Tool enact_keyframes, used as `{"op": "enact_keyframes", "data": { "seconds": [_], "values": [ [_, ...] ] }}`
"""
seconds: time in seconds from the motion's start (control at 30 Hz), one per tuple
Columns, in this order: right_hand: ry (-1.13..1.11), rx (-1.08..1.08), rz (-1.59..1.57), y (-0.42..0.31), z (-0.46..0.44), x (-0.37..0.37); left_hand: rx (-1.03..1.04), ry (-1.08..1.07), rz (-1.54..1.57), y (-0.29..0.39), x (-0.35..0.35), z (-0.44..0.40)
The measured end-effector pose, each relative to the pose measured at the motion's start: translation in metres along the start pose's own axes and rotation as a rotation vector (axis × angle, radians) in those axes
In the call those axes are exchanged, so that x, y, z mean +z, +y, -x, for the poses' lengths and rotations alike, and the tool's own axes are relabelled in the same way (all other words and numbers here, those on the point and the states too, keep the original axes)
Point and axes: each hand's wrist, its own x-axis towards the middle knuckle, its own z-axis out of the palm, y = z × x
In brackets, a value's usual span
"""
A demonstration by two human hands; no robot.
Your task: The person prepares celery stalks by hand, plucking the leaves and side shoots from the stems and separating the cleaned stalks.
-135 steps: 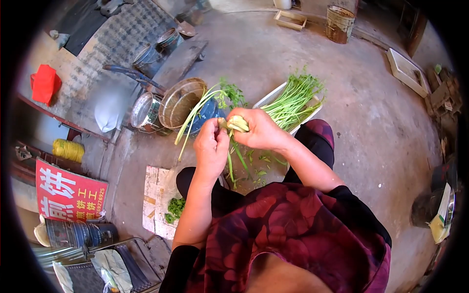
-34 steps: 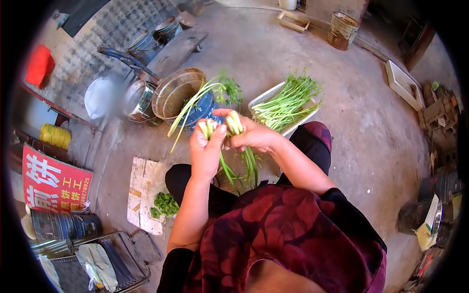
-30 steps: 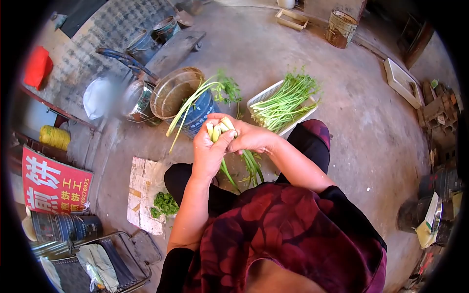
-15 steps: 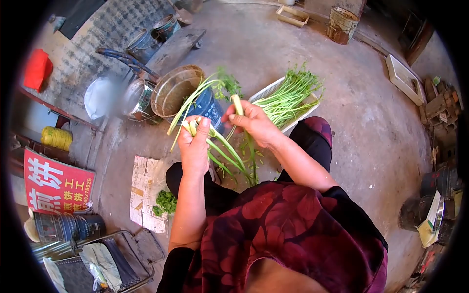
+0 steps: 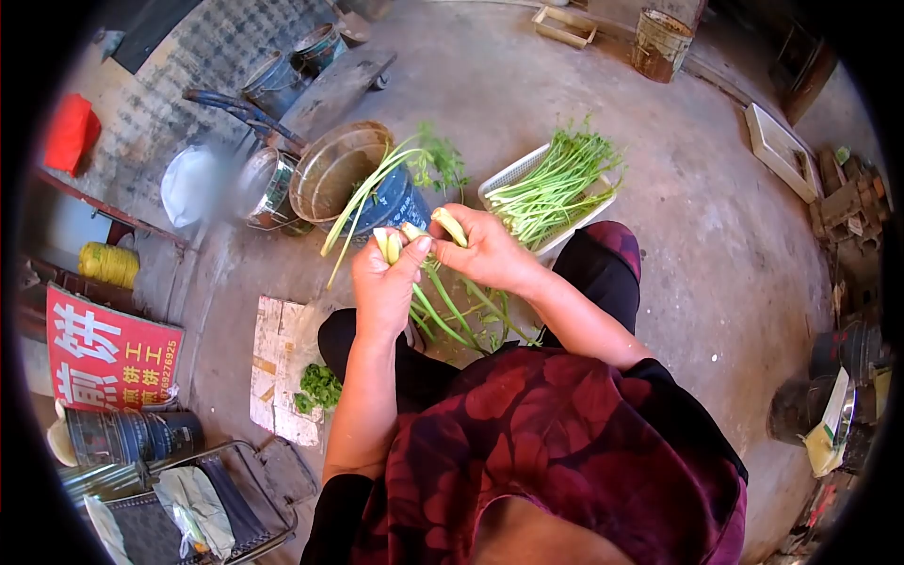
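My left hand [image 5: 381,294] is closed around the pale cut ends of celery stalks [image 5: 443,299], whose green lengths hang down toward my lap. My right hand [image 5: 492,252] pinches another celery stalk [image 5: 450,226] near its pale end. The fingertips of both hands are close together, around a further pale stalk end between them; I cannot tell which hand grips it. Behind my hands, loose celery stalks [image 5: 369,193] with leafy tops lie across a blue bucket [image 5: 403,202]. Right of it, a white basket [image 5: 489,185] holds a bunch of celery [image 5: 556,184].
Green leaves [image 5: 320,386] lie by a worn white board [image 5: 268,377] on the left. Trimmings are scattered on the floor between my feet. Several buckets [image 5: 273,85] and a flat trolley [image 5: 334,94] stand farther back. A red sign [image 5: 113,353] is at the left.
My right hand has come left and slightly down, close to my left hand. The stalk in it has tilted toward the left. My left hand has shifted slightly right.
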Motion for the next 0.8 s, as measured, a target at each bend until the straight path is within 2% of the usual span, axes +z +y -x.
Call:
{"op": "enact_keyframes", "data": {
  "seconds": [0.1,0.2,0.23,0.3,0.43,0.5,0.57,0.67,0.77,0.8],
  "values": [
    [0.038,-0.161,0.301,0.001,0.000,-0.002,0.003,0.009,-0.053,-0.005,0.000,0.002],
    [0.187,-0.099,0.499,0.030,-0.006,-0.005,-0.094,0.053,-0.004,0.001,0.001,0.008],
    [0.217,-0.012,0.483,0.045,-0.012,-0.016,-0.034,0.079,0.063,0.010,0.002,0.012],
    [0.216,0.188,0.001,0.059,-0.014,-0.030,0.104,0.065,0.021,0.018,-0.005,0.009],
    [-0.074,0.303,-0.476,0.015,-0.010,-0.013,-0.025,0.047,0.057,0.009,-0.004,0.000],
    [-0.177,0.301,-0.444,0.006,-0.011,-0.005,-0.003,-0.017,0.159,0.003,0.003,0.002],
    [-0.200,0.281,-0.436,0.001,-0.011,-0.003,-0.004,-0.031,0.051,0.006,-0.003,0.003],
    [-0.239,0.212,-0.388,0.000,-0.011,0.003,0.021,-0.019,0.208,0.000,-0.003,0.003],
    [-0.233,0.252,-0.543,0.003,-0.015,0.000,0.089,0.121,0.161,0.003,-0.006,-0.002],
    [-0.242,0.264,-0.610,0.007,-0.017,-0.004,0.111,0.096,0.172,0.001,-0.012,-0.005]
  ]
}}
